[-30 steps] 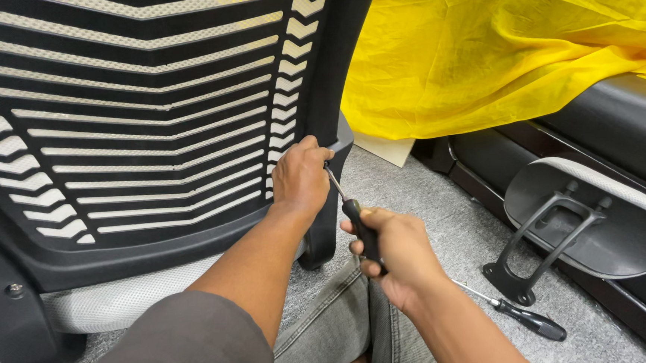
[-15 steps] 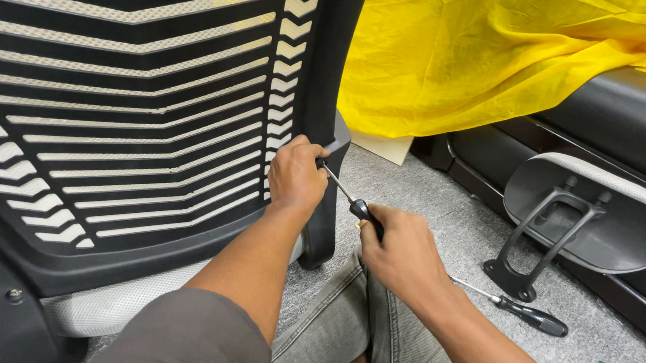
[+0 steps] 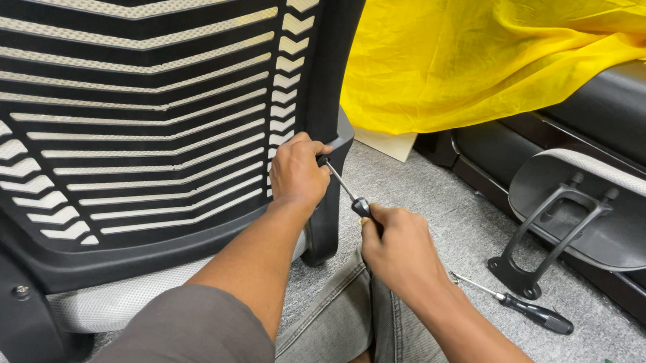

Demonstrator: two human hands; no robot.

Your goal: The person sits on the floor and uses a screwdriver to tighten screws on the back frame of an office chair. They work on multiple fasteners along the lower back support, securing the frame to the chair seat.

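Note:
A black chair back [image 3: 132,118] with pale mesh slats fills the left and centre. My left hand [image 3: 296,172] grips its right edge near the bottom, fingers curled around the frame. My right hand [image 3: 398,244] holds the dark handle of a screwdriver [image 3: 344,189]. The metal shaft slants up and left, and its tip meets the chair frame right beside my left fingers. The spot where the tip sits is partly hidden by those fingers.
A second screwdriver [image 3: 521,308] with a black handle lies on the grey carpet at right. A headrest with a black bracket [image 3: 594,213] leans against a dark seat part. Yellow cloth [image 3: 508,35] drapes the upper right. My jeans-clad knee [image 3: 347,329] is below.
My right hand has shifted the screwdriver from near upright to a slant, bringing its tip up to the chair frame by my left fingers. My left hand stayed on the frame edge.

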